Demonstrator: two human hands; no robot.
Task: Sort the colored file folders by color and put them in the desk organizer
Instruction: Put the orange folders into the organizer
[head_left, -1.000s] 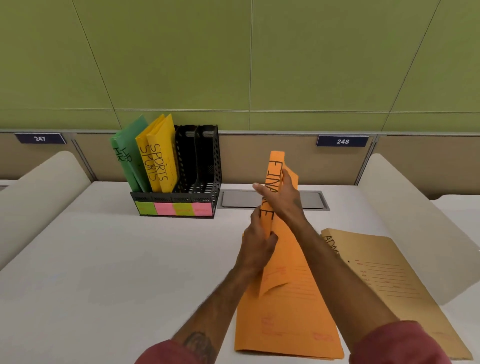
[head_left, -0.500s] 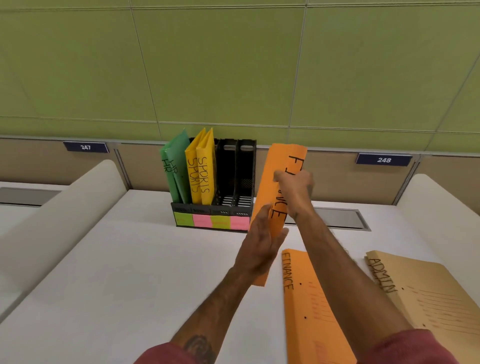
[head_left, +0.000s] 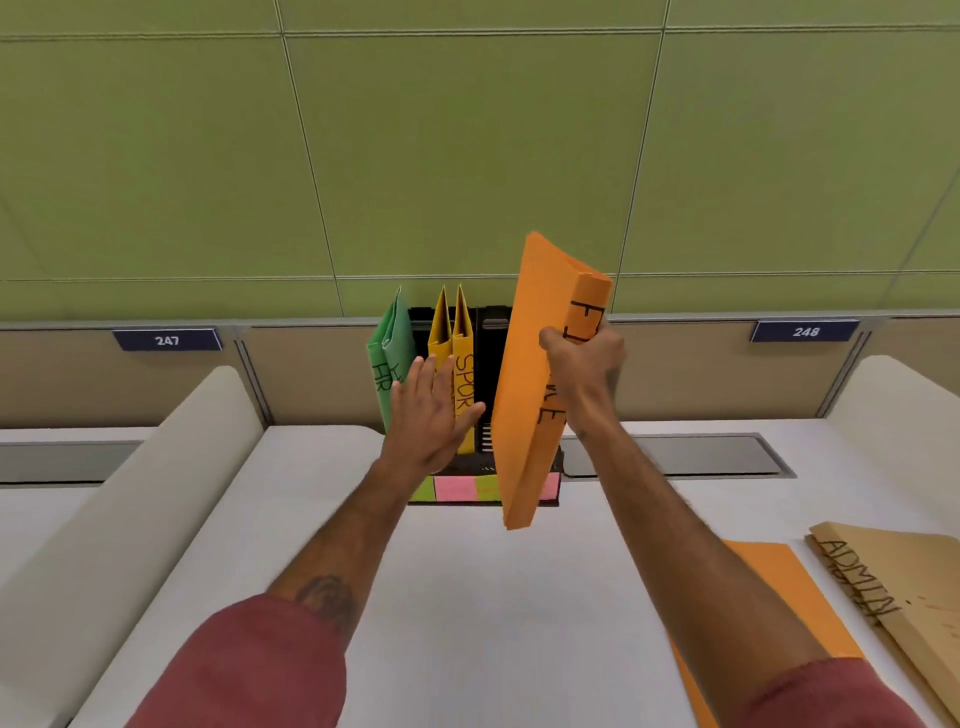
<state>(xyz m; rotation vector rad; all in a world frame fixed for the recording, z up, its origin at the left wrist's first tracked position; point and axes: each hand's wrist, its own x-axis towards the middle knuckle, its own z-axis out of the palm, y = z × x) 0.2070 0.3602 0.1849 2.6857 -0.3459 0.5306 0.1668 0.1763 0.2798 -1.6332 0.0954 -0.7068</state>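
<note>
My right hand (head_left: 584, 371) grips an orange folder (head_left: 535, 374) marked FINANCE, held upright in the air in front of the right side of the black desk organizer (head_left: 491, 332). The organizer holds green folders (head_left: 389, 353) on the left and yellow SPORTS folders (head_left: 460, 343) beside them. My left hand (head_left: 428, 413), fingers straight, is in front of the yellow folders; contact with them is unclear. A second orange folder (head_left: 774, 582) lies flat on the desk at the lower right, beside a tan ADMIN folder (head_left: 893, 582).
The white desk (head_left: 493, 597) has rounded white dividers on both sides (head_left: 156, 467). A grey cable tray lid (head_left: 675, 454) sits behind the organizer's right. Coloured sticky labels (head_left: 457, 488) line the organizer's front. A green wall panel rises behind.
My right hand lifted the orange folder up and carried it to the organizer. My left hand let go of it and moved left to the yellow folders. The camera came closer.
</note>
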